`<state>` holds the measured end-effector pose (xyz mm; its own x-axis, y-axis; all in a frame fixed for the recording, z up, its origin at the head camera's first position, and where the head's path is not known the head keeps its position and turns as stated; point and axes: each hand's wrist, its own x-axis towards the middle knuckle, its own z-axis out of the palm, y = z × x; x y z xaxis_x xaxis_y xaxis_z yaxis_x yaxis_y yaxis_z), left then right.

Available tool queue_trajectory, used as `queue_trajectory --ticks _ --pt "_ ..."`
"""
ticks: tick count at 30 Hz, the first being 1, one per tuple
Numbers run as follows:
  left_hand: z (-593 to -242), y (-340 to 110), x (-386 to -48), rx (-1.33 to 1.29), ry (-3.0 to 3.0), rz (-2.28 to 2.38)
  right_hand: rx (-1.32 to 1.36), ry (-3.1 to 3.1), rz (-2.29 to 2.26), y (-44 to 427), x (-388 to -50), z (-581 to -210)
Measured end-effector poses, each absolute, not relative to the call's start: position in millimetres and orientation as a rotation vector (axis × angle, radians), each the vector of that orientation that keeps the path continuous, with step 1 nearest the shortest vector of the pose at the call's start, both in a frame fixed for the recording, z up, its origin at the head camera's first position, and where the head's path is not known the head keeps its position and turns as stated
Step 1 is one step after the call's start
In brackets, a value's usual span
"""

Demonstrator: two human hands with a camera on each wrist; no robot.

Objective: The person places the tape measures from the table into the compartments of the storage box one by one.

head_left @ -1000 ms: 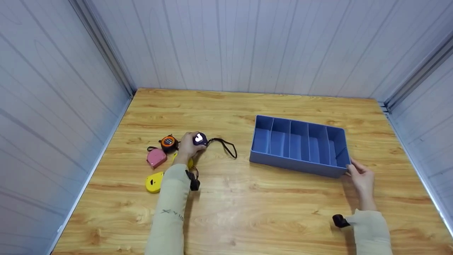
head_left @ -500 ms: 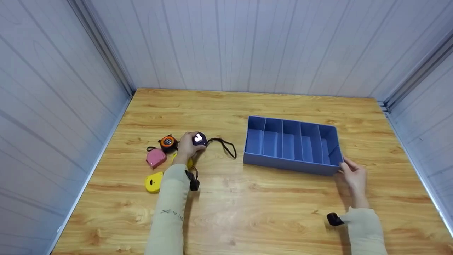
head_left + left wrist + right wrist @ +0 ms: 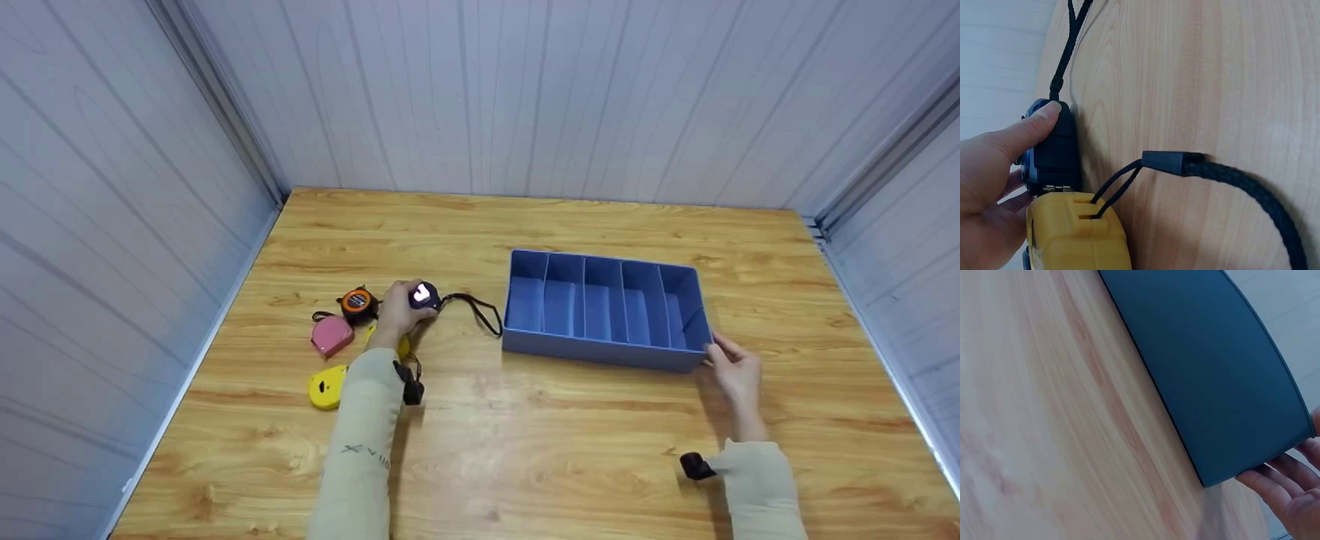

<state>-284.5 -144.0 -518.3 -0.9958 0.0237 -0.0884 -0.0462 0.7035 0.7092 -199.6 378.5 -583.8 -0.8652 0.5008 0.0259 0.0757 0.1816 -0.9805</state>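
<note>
My left hand (image 3: 397, 309) grips a dark tape measure (image 3: 424, 295) with a black wrist strap (image 3: 474, 306) trailing right. In the left wrist view my thumb lies along its dark case, beside a yellow tape measure (image 3: 1081, 236) with its own black cord. Most of that yellow one is hidden under my wrist in the head view. At the near right corner of a blue box (image 3: 600, 352) with several compartments, my right hand (image 3: 739, 375) holds the end wall. Its fingers lie against the outside and the thumb sits at the rim.
Left of my left hand lie an orange and black tape measure (image 3: 358, 304), a pink one (image 3: 331, 334) and another yellow one (image 3: 326, 387). The wooden tabletop (image 3: 540, 457) is bounded by pale panel walls (image 3: 495, 97) at the back and sides.
The blue box has slid left along the table with my right hand, so its left end now reaches the tip of the wrist strap. My left hand has stayed in place.
</note>
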Motion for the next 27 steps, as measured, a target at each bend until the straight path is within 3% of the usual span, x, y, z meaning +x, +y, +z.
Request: queue_trajectory --ticks 8,15,23,27 --pt "-519 -144 -285 0.014 2.83 1.194 -0.444 -2.178 1.769 350 -182 -548" --pt "-519 -145 -284 0.049 2.873 1.191 -0.515 -2.249 1.702 325 -175 -524" --pt "-518 -144 -285 0.023 2.841 1.197 -0.502 -2.282 1.668 310 -176 -520" --pt "-518 -144 -285 0.021 2.832 1.206 -0.502 -2.227 1.664 318 -185 -546"
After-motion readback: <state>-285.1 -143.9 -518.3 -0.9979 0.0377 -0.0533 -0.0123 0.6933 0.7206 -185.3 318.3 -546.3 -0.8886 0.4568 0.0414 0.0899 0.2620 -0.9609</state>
